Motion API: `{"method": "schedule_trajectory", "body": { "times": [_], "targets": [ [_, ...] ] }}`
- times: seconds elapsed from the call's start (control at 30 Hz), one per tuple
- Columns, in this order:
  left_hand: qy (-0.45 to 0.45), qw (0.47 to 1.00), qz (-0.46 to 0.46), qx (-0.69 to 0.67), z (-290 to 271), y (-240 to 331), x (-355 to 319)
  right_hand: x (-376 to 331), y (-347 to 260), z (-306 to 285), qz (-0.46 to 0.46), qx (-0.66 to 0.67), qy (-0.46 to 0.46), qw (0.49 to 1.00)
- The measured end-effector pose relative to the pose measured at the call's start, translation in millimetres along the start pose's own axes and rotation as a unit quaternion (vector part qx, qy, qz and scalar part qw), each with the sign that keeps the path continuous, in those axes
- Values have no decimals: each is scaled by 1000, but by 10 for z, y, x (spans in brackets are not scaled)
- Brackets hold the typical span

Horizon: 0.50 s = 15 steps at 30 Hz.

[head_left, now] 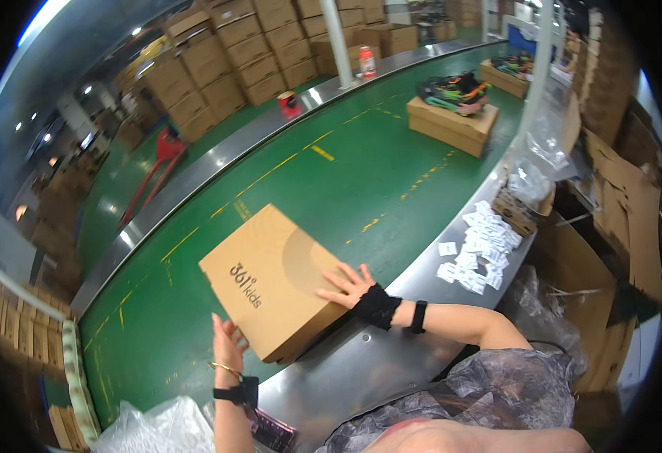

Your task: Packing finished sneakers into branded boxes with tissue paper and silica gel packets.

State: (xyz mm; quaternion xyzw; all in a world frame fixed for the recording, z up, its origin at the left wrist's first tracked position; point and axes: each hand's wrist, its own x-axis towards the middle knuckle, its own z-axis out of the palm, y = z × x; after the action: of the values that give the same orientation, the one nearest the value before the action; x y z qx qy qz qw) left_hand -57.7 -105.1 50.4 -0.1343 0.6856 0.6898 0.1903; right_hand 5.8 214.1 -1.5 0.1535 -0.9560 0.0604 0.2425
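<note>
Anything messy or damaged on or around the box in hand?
The box in hand shows no clear damage. The small white slips look untidy: they lie scattered in a loose heap on the metal ledge, not stacked.

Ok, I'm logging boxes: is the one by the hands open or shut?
Shut: the box has its lid flat across the top, hiding the inside.
</note>
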Motion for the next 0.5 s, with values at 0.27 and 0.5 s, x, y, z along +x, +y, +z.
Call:
{"method": "schedule_trajectory", "body": {
  "times": [0.27,0.5],
  "targets": [
    [25,991,114,61,127,-322,238,25,-38,50,-7,84,11,996],
    [-14,999,30,-28,124,160,134,394,-17,-606,-47,160,-38,985]
  ]
}}
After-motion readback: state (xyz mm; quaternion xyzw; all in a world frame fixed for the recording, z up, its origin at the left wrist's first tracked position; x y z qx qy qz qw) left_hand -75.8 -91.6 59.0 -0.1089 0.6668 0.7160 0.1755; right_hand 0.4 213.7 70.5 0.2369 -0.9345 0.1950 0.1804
